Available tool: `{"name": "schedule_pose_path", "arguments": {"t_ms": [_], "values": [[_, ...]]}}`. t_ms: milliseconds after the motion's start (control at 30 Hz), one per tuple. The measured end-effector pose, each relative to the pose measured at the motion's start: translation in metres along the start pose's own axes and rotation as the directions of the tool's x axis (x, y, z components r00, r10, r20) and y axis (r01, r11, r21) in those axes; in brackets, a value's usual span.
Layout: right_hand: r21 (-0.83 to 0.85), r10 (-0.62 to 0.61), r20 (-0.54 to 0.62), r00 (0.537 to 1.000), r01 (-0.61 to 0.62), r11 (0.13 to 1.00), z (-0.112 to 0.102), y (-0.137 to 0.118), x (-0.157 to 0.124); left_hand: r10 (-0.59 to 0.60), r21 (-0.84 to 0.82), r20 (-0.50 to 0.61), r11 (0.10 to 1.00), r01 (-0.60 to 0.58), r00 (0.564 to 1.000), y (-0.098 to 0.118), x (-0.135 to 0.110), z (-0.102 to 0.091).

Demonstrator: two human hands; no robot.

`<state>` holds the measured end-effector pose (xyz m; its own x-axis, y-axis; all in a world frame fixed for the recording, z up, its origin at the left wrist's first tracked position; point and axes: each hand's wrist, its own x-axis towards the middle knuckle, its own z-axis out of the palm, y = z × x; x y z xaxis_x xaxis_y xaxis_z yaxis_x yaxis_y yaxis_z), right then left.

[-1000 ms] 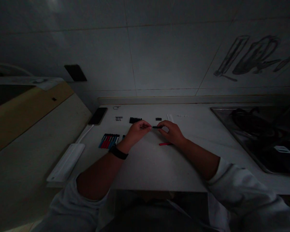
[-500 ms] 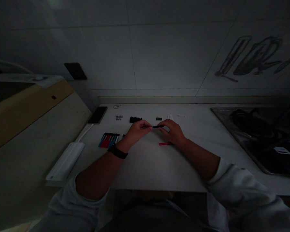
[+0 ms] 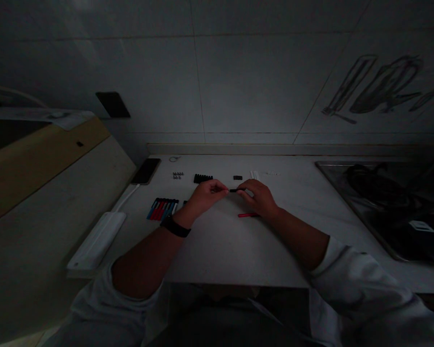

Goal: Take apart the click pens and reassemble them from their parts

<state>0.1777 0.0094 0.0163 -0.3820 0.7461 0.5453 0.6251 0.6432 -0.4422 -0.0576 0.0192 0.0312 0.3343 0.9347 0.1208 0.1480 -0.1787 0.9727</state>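
Over the middle of the counter, my right hand pinches a short, dark, rod-shaped piece between thumb and fingers. Its free end points at my left hand, whose thumb and fingertips are pressed together just beside it. Whatever the left fingertips may hold is too small to make out. Below my right hand lies a red stick-shaped part, partly covered by the hand. A row of black pieces sits just behind my left hand, and a small dark cluster lies beyond the fingertips.
Left of my wrist are red, blue and white pen-like pieces. Small metallic parts and thin white sticks lie farther back. A phone and white power strip are at left; a metal-edged sink is at right.
Both hands keep almost the same place and pinch. The dark piece between them has barely shifted; the view has moved slightly.
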Motion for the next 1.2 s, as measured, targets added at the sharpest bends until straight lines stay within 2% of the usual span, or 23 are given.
{"name": "schedule_pose_path", "arguments": {"t_ms": [167, 333, 533, 700, 1200], "values": [[0.057, 0.014, -0.009, 1.0, -0.014, 0.998, 0.0015, 0.0011, -0.0014, 0.039, 0.067, -0.02, 0.997, -0.038, 0.999, 0.0011, 0.0002, -0.0022], [0.06, -0.05, -0.048, 0.998, 0.053, 0.997, 0.0017, 0.0003, -0.0018, 0.047, 0.088, -0.023, 0.995, -0.045, 0.999, -0.0003, 0.0014, -0.0036], [0.069, -0.041, -0.055, 0.998, 0.044, 0.997, -0.0007, -0.0015, 0.0001, 0.054, 0.1, -0.024, 0.994, -0.051, 0.998, 0.0001, 0.0012, -0.0039], [0.078, -0.099, -0.105, 0.99, 0.107, 0.991, 0.0028, 0.0008, -0.0004, 0.043, 0.104, -0.019, 0.994, -0.041, 0.999, -0.0015, 0.0026, -0.0035], [0.083, -0.122, -0.062, 0.991, 0.127, 0.988, 0.0023, 0.0035, -0.0006, 0.056, 0.14, 0.004, 0.989, -0.056, 0.998, -0.0016, 0.0023, -0.0037]]}}
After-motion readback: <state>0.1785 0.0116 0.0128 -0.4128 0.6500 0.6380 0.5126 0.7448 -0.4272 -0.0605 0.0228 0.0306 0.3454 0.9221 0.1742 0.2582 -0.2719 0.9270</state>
